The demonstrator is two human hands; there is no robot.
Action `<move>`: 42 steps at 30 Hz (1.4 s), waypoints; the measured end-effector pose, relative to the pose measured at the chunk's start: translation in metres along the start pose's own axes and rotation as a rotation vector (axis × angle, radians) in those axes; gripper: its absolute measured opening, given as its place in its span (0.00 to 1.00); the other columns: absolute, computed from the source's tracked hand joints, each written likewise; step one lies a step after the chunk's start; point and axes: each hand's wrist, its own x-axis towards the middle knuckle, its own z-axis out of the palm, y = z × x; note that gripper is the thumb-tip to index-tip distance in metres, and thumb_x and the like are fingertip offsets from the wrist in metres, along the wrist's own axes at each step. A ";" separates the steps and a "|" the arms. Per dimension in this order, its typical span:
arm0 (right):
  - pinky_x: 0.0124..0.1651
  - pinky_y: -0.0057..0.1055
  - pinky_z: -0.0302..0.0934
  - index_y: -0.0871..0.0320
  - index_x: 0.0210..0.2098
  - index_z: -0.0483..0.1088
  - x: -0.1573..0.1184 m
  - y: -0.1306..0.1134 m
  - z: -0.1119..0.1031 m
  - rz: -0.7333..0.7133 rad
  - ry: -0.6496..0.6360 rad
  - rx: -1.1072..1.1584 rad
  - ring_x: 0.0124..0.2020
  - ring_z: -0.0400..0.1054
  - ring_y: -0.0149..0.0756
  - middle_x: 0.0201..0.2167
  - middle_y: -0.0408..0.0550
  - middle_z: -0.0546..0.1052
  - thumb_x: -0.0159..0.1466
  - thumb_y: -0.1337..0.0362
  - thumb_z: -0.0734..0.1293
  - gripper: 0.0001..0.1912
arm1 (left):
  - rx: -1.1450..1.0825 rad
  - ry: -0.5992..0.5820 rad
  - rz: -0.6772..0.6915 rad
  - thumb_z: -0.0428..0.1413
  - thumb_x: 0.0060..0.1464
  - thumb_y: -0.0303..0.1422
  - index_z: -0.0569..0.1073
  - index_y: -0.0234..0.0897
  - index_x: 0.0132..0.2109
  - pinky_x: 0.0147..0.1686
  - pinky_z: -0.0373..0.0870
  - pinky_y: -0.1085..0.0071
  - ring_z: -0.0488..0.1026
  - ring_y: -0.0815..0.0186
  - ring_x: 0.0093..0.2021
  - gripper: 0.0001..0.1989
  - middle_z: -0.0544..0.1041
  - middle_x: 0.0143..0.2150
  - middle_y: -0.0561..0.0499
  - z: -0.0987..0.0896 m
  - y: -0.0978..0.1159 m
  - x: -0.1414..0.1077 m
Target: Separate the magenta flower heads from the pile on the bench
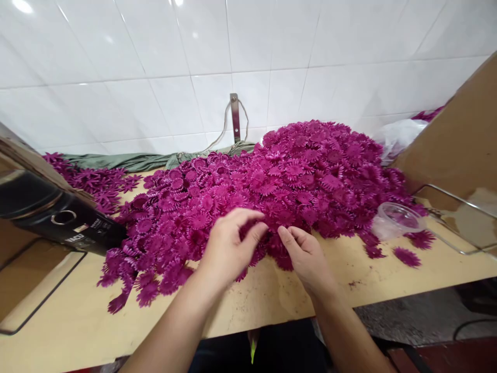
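A large heap of magenta artificial flower heads point(306, 171) with fringed petals spreads over the table. My left hand point(229, 243) is at the front of the heap, fingers curved, with a gap between thumb and forefinger and nothing visible in it. Close by on the right, my right hand point(306, 254) is closed in a pinch, thumb against forefinger. Whatever is between those fingertips is too small or hidden to make out. Flower heads lie directly behind and beneath both hands.
A black bottle point(66, 212) leans at left by a cardboard box. At right are a clear plastic tub point(399, 220), a cardboard panel point(454, 129), a wire frame and a plastic bag point(399, 137). Green cloth point(147, 161) lies along the tiled wall. A green-tipped thing point(253, 349) shows below the table edge.
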 end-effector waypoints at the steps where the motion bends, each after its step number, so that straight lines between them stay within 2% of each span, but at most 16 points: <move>1: 0.23 0.27 0.49 0.56 0.17 0.53 0.000 0.001 0.001 0.005 -0.014 0.027 0.21 0.49 0.28 0.18 0.38 0.54 0.56 0.44 0.62 0.24 | -0.033 -0.091 -0.001 0.54 0.51 0.29 0.75 0.40 0.36 0.43 0.70 0.64 0.75 0.63 0.39 0.06 0.79 0.37 0.50 0.007 0.002 -0.005; 2: 0.24 0.27 0.51 0.56 0.18 0.56 0.000 0.002 0.003 0.004 -0.022 0.053 0.22 0.51 0.29 0.18 0.39 0.56 0.56 0.43 0.62 0.24 | -0.050 -0.144 -0.003 0.55 0.50 0.30 0.76 0.40 0.36 0.41 0.71 0.65 0.75 0.63 0.37 0.06 0.79 0.35 0.51 0.014 0.003 -0.010; 4: 0.26 0.27 0.55 0.56 0.19 0.59 -0.003 0.003 0.005 -0.004 -0.027 0.094 0.24 0.54 0.30 0.20 0.40 0.59 0.56 0.43 0.62 0.24 | -0.065 -0.148 -0.019 0.55 0.51 0.28 0.76 0.40 0.35 0.41 0.70 0.66 0.75 0.63 0.37 0.06 0.80 0.35 0.51 0.024 0.002 -0.015; 7: 0.28 0.27 0.56 0.56 0.23 0.61 -0.011 0.002 0.007 0.012 -0.060 0.121 0.24 0.55 0.30 0.22 0.40 0.60 0.56 0.47 0.63 0.19 | -0.109 -0.050 -0.106 0.52 0.51 0.26 0.75 0.39 0.31 0.38 0.70 0.67 0.75 0.64 0.34 0.07 0.79 0.33 0.50 0.032 -0.004 -0.013; 10: 0.29 0.27 0.57 0.56 0.28 0.62 -0.024 0.001 0.010 0.027 -0.106 0.105 0.25 0.57 0.30 0.23 0.40 0.62 0.58 0.53 0.64 0.12 | -0.234 0.057 -0.255 0.52 0.51 0.27 0.72 0.36 0.28 0.32 0.70 0.70 0.73 0.66 0.28 0.06 0.77 0.26 0.52 0.027 -0.010 -0.003; 12: 0.31 0.28 0.59 0.56 0.28 0.64 -0.033 0.001 0.009 -0.002 -0.123 0.073 0.27 0.60 0.31 0.24 0.42 0.64 0.59 0.56 0.64 0.10 | -0.350 0.177 -0.325 0.50 0.53 0.29 0.69 0.36 0.29 0.33 0.71 0.70 0.74 0.67 0.28 0.07 0.76 0.25 0.52 0.020 -0.014 0.006; 14: 0.33 0.29 0.61 0.56 0.30 0.66 -0.038 0.003 0.002 -0.010 -0.114 0.086 0.29 0.63 0.32 0.27 0.44 0.67 0.58 0.56 0.64 0.09 | -0.394 0.282 -0.336 0.49 0.54 0.30 0.68 0.35 0.31 0.39 0.72 0.67 0.75 0.67 0.32 0.06 0.76 0.28 0.51 0.012 -0.019 0.014; 16: 0.34 0.30 0.63 0.55 0.32 0.67 -0.038 0.006 -0.008 0.015 -0.044 0.140 0.30 0.65 0.34 0.29 0.45 0.71 0.56 0.56 0.67 0.10 | -0.307 0.250 -0.273 0.50 0.52 0.28 0.69 0.35 0.36 0.46 0.70 0.63 0.75 0.65 0.39 0.04 0.77 0.36 0.49 0.008 -0.021 0.017; 18: 0.34 0.31 0.64 0.55 0.34 0.68 -0.034 0.008 -0.021 0.048 0.074 0.178 0.30 0.66 0.34 0.29 0.45 0.72 0.53 0.55 0.69 0.13 | -0.135 0.141 -0.165 0.51 0.48 0.23 0.71 0.36 0.41 0.53 0.64 0.58 0.71 0.61 0.50 0.12 0.74 0.46 0.46 0.011 -0.020 0.015; 20: 0.33 0.31 0.63 0.55 0.34 0.70 -0.028 0.009 -0.031 0.064 0.168 0.186 0.29 0.66 0.33 0.28 0.45 0.73 0.50 0.54 0.71 0.16 | 0.014 0.088 -0.064 0.50 0.47 0.20 0.71 0.37 0.45 0.58 0.59 0.56 0.64 0.59 0.57 0.18 0.69 0.54 0.44 0.017 -0.016 0.009; 23: 0.30 0.29 0.62 0.57 0.30 0.71 -0.021 0.010 -0.035 0.089 0.202 0.205 0.25 0.64 0.31 0.24 0.44 0.72 0.47 0.52 0.73 0.18 | 0.077 0.074 0.038 0.48 0.50 0.21 0.70 0.37 0.48 0.56 0.61 0.57 0.66 0.59 0.56 0.18 0.70 0.53 0.43 0.029 -0.006 -0.003; 27: 0.26 0.27 0.60 0.59 0.27 0.69 -0.019 0.012 -0.025 0.142 0.197 0.268 0.22 0.61 0.29 0.21 0.41 0.70 0.45 0.49 0.73 0.20 | 0.032 -0.080 0.100 0.52 0.54 0.30 0.72 0.38 0.45 0.47 0.67 0.60 0.73 0.60 0.46 0.11 0.77 0.44 0.46 0.041 0.006 -0.017; 30: 0.22 0.25 0.57 0.58 0.24 0.66 -0.018 0.012 -0.016 0.187 0.169 0.321 0.19 0.58 0.26 0.18 0.37 0.65 0.47 0.49 0.72 0.20 | -0.015 -0.155 0.060 0.56 0.52 0.32 0.74 0.40 0.42 0.43 0.68 0.62 0.74 0.61 0.41 0.09 0.79 0.40 0.49 0.047 0.010 -0.022; 33: 0.23 0.25 0.58 0.58 0.26 0.66 -0.018 0.011 -0.011 0.155 0.146 0.351 0.22 0.60 0.27 0.20 0.39 0.66 0.49 0.49 0.71 0.19 | -0.094 -0.151 -0.009 0.55 0.52 0.29 0.76 0.41 0.38 0.40 0.69 0.66 0.75 0.63 0.36 0.07 0.80 0.35 0.51 0.048 0.007 -0.021; 37: 0.27 0.25 0.60 0.56 0.34 0.66 -0.020 0.009 -0.004 0.102 0.089 0.339 0.25 0.62 0.28 0.23 0.39 0.67 0.49 0.54 0.71 0.17 | -0.159 -0.068 -0.121 0.52 0.52 0.27 0.76 0.39 0.32 0.36 0.69 0.69 0.75 0.64 0.33 0.07 0.79 0.31 0.51 0.046 0.000 -0.017; 42: 0.26 0.25 0.58 0.56 0.33 0.64 -0.028 0.002 0.004 0.074 0.046 0.245 0.23 0.60 0.27 0.23 0.38 0.66 0.52 0.59 0.69 0.14 | -0.259 0.115 -0.268 0.53 0.49 0.28 0.71 0.36 0.28 0.30 0.67 0.72 0.71 0.68 0.26 0.05 0.75 0.24 0.53 0.046 -0.004 -0.013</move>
